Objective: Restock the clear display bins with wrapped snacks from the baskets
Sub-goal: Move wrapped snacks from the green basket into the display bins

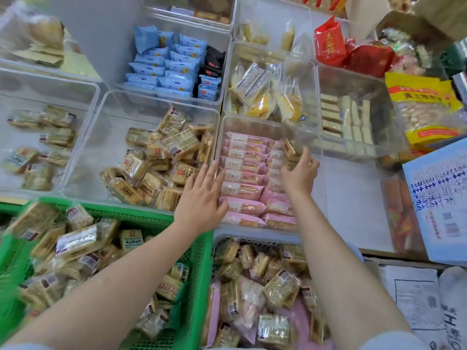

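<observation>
1. Pink wrapped snacks (242, 173) lie in rows inside the clear bin (255, 122).
2. Left hand (202, 195) rests spread, fingers straight, on the rows near the bin's left edge.
3. Right hand (300, 170) pinches a tan packet (292, 147) at its right edge.

Both forearms were bare from wrist to just above the elbow, entering the picture from about 7 o'clock and 5 o'clock. No watch, ring, bracelet or glove showed on the left hand (201, 195) or the right hand (299, 170). The fingers were slim, with short, plain nails where these could be seen. At the bottom edge a pale, light blue sleeve (394, 342) covered the right upper arm, and a sliver of the same pale cloth showed at the lower left corner.
</observation>
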{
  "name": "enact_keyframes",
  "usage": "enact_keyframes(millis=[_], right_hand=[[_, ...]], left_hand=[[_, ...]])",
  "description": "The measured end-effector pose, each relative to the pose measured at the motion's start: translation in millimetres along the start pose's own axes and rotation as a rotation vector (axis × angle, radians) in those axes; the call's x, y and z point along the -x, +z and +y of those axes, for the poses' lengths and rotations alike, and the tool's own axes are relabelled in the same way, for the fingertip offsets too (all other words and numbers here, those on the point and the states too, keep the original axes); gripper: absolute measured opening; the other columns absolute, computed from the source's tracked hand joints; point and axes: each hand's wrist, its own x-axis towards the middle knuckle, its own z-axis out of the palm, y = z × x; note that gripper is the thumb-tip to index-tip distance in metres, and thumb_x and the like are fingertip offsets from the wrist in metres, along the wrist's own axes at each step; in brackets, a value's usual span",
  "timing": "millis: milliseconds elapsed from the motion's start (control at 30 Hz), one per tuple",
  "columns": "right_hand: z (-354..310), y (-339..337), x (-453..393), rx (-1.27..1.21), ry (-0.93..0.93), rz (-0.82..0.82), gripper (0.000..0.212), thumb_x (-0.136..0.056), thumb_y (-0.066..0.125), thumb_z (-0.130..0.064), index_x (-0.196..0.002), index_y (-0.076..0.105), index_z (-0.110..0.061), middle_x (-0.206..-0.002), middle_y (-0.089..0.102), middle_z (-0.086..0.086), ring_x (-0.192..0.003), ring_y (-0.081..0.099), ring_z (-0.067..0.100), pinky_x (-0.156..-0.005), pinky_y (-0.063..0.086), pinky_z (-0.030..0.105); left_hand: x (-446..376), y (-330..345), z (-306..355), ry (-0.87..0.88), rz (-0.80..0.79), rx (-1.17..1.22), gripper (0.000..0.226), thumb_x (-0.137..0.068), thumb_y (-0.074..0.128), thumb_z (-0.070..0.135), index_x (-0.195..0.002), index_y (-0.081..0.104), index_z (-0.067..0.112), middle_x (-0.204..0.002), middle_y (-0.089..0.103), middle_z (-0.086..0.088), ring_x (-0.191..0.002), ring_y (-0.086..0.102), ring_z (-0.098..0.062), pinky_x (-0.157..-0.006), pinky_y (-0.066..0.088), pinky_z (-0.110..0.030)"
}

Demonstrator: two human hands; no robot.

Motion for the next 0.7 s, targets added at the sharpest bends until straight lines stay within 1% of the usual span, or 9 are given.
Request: enact_keyframes(millis=[100, 167, 267, 333, 400, 500, 533, 600, 700], right_hand=[[4, 12, -18, 0.050, 0.060, -0.062, 0.076, -0.093, 0.068, -0.035, -0.154, 0.023, -0.035, -0.143, 0.033, 0.020, -0.115, 0.054, 0.040, -0.097, 0.050, 0.048], [6, 14, -26, 0.087, 0.078, -0.064, 0.077, -0.093, 0.067, -0.038, -0.156, 0.022, -0.036, -0.141, 0.036, 0.021, -0.117, 0.051, 0.039, -0.098, 0.046, 0.046], [3, 9, -29, 0.035, 0.105, -0.089, 0.074, -0.092, 0.068, -0.034, -0.154, 0.027, -0.038, -0.137, 0.039, 0.019, -0.120, 0.050, 0.038, -0.097, 0.046, 0.044], [-4, 3, -20, -0.034, 0.057, -0.116, 0.070, -0.091, 0.070, -0.030, -0.150, 0.034, -0.039, -0.130, 0.043, 0.011, -0.115, 0.054, 0.033, -0.094, 0.049, 0.040], [-14, -2, 3, -0.142, -0.052, -0.184, 0.072, -0.091, 0.071, -0.021, -0.150, 0.035, -0.040, -0.118, 0.047, -0.005, -0.101, 0.056, 0.016, -0.080, 0.047, 0.026], [-29, -7, 50, -0.280, -0.141, -0.391, 0.087, -0.089, 0.074, -0.021, -0.154, 0.022, -0.044, -0.122, 0.049, -0.017, -0.093, 0.057, 0.000, -0.056, 0.044, 0.009], [-30, -7, 63, -0.329, -0.150, -0.433, 0.085, -0.089, 0.075, -0.024, -0.153, 0.022, -0.044, -0.124, 0.050, -0.017, -0.094, 0.058, -0.002, -0.053, 0.047, 0.009], [-31, -9, 85, -0.427, -0.083, -0.462, 0.073, -0.090, 0.074, -0.033, -0.148, 0.030, -0.034, -0.127, 0.055, -0.009, -0.095, 0.061, 0.000, -0.061, 0.052, 0.016], [-35, -14, 108, -0.782, 0.224, -0.567, 0.037, -0.098, 0.063, -0.030, -0.128, 0.049, -0.014, -0.117, 0.065, 0.011, -0.080, 0.069, 0.017, -0.059, 0.054, 0.029]], left_hand=[[0, 1, 0, -0.008, 0.012, 0.006, 0.069, -0.099, 0.026, 0.052, -0.160, 0.013, 0.022, -0.167, -0.008, -0.003, -0.155, -0.002, -0.024, -0.125, 0.010, -0.048], [0, 3, 0, -0.010, 0.015, 0.006, 0.068, -0.100, 0.028, 0.052, -0.160, 0.016, 0.023, -0.168, -0.007, -0.003, -0.155, -0.001, -0.024, -0.124, 0.012, -0.048], [-1, 4, 1, -0.015, 0.018, 0.005, 0.067, -0.100, 0.028, 0.052, -0.159, 0.022, 0.022, -0.168, -0.004, -0.002, -0.155, 0.003, -0.025, -0.123, 0.015, -0.048], [0, 4, 1, -0.019, 0.021, 0.005, 0.067, -0.099, 0.028, 0.052, -0.159, 0.023, 0.022, -0.168, -0.003, -0.003, -0.154, 0.005, -0.026, -0.122, 0.017, -0.049], [0, 2, 2, -0.022, 0.024, 0.009, 0.068, -0.099, 0.029, 0.052, -0.159, 0.022, 0.021, -0.168, -0.002, -0.003, -0.154, 0.006, -0.027, -0.121, 0.018, -0.048], [1, 2, 1, -0.020, 0.026, 0.029, 0.071, -0.098, 0.030, 0.051, -0.160, 0.016, 0.021, -0.168, -0.001, -0.002, -0.154, 0.006, -0.026, -0.121, 0.020, -0.049], [2, 2, 0, -0.017, 0.028, 0.044, 0.072, -0.097, 0.032, 0.051, -0.160, 0.013, 0.022, -0.168, -0.001, -0.002, -0.154, 0.006, -0.025, -0.122, 0.020, -0.049], [2, 0, -2, -0.013, 0.034, 0.112, 0.078, -0.095, 0.036, 0.053, -0.160, 0.007, 0.022, -0.168, 0.001, 0.000, -0.155, 0.002, -0.020, -0.123, 0.018, -0.049], [10, -6, -5, 0.020, 0.058, 0.282, 0.090, -0.088, 0.047, 0.056, -0.160, 0.002, 0.025, -0.168, 0.006, 0.004, -0.154, 0.002, -0.015, -0.122, 0.019, -0.050]])
